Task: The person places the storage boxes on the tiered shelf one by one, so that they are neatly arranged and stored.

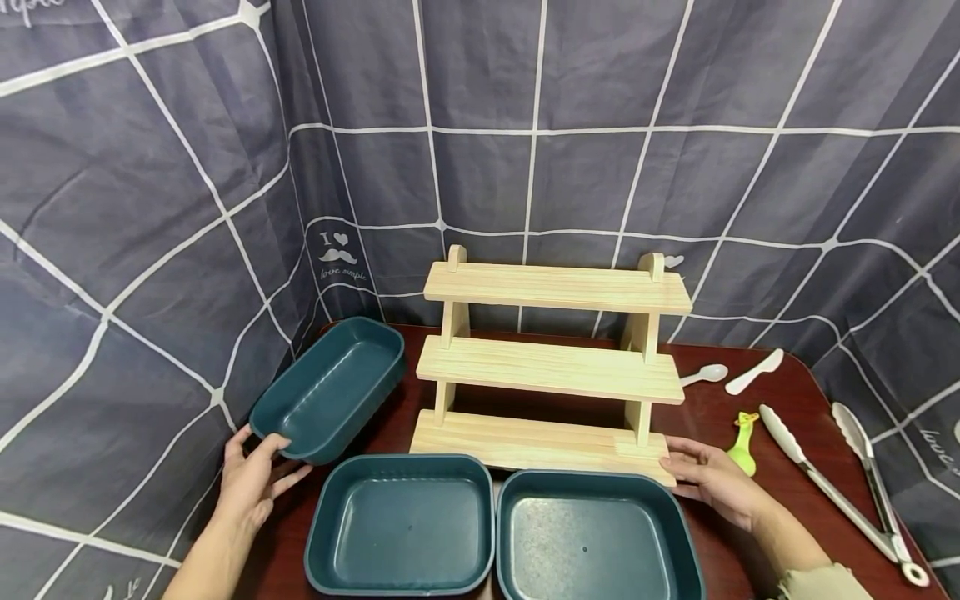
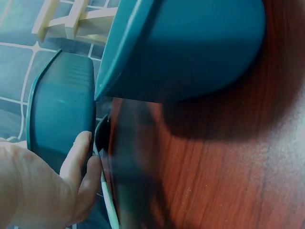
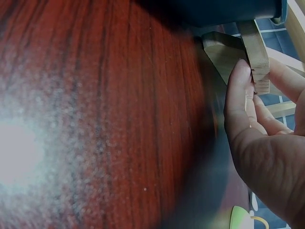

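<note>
My left hand (image 1: pixel 251 479) holds the near end of a dark teal plastic bin (image 1: pixel 330 392) at the left, thumb at its rim and fingers lower down. The left wrist view shows this bin (image 2: pixel 62 107) with fingertips against its underside. At the right, my right hand (image 1: pixel 712 479) grips the end of the bottom plank of a three-step wooden display stand (image 1: pixel 551 367). In the right wrist view, the plank end (image 3: pixel 259 62) sits between thumb and fingers. Two more teal bins, one left (image 1: pixel 408 525) and one right (image 1: pixel 588 533), stand side by side before the stand.
Right of the stand lie a white spoon (image 1: pixel 708 374), a white knife (image 1: pixel 756 372), a green animal-shaped item (image 1: pixel 742 446) and open tongs (image 1: pixel 840 492). A dark utensil with a pale handle (image 2: pixel 109 205) lies below the held bin. Grey gridded cloth (image 1: pixel 585 183) surrounds the table.
</note>
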Demonstrator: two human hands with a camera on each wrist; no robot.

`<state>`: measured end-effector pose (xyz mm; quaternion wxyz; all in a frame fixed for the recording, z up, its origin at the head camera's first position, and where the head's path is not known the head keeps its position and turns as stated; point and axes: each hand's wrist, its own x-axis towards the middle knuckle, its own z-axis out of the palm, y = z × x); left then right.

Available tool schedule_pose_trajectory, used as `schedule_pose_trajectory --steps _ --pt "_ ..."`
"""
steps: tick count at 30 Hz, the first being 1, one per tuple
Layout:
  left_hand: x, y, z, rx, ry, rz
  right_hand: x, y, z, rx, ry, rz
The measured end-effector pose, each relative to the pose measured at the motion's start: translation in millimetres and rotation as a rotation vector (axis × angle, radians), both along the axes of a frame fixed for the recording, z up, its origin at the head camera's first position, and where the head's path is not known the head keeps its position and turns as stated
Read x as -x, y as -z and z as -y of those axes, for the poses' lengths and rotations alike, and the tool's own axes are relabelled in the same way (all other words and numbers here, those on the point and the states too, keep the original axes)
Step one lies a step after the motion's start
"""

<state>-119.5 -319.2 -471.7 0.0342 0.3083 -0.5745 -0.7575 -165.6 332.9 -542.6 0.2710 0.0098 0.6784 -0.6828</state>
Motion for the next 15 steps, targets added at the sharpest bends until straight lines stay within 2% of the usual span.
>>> schedule_pose_trajectory --steps 5,15 --pt "-1.8 -3.8 0.9 -0.007 -0.007 0.011 -0.4 0.5 -0.4 0.006 -0.005 -0.002" --pt "-4.6 -16.7 0.7 -0.031 0.016 -0.027 -0.6 1.1 -0.9 0.012 0.0 -0.008"
